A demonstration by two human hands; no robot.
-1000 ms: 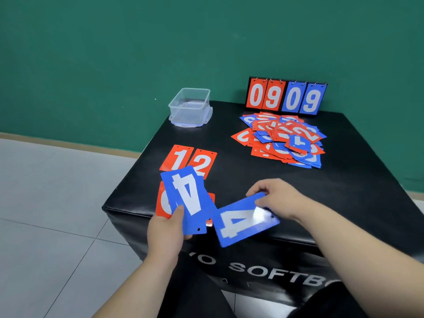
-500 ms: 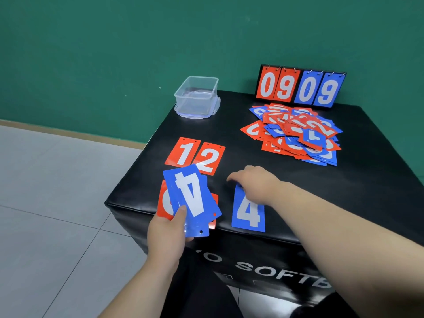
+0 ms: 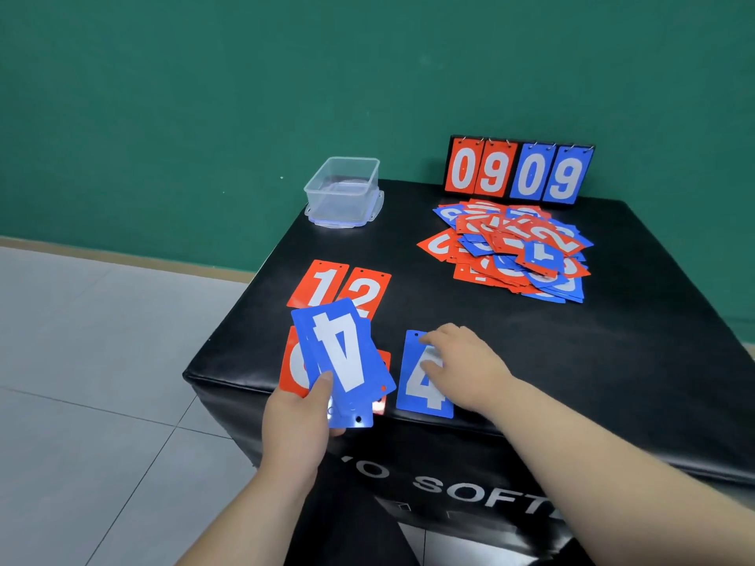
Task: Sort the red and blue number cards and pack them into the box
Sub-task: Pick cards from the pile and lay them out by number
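Observation:
My left hand [image 3: 298, 422] grips a small stack of blue cards [image 3: 343, 357], an upside-down 4 on top, above the table's front left corner. A blue 4 card [image 3: 423, 392] lies flat near the front edge, and my right hand [image 3: 465, 363] rests on its upper part with fingers spread. Red cards 1 [image 3: 320, 283] and 2 [image 3: 367, 290] lie side by side farther back. Partly hidden under the held stack is a red 0 card [image 3: 295, 365]. A mixed pile of red and blue cards [image 3: 514, 251] sits at the back right. The clear plastic box [image 3: 343, 192] stands at the back left.
A scoreboard stand [image 3: 519, 171] showing 09 in red and 09 in blue stands behind the pile. The black padded table [image 3: 572, 361] drops off at its front and left edges to a tiled floor. A green wall lies behind.
My right hand carried the blue 4 card down, laid it flat on the table near the front edge and now rests on it. My left hand kept its stack almost still.

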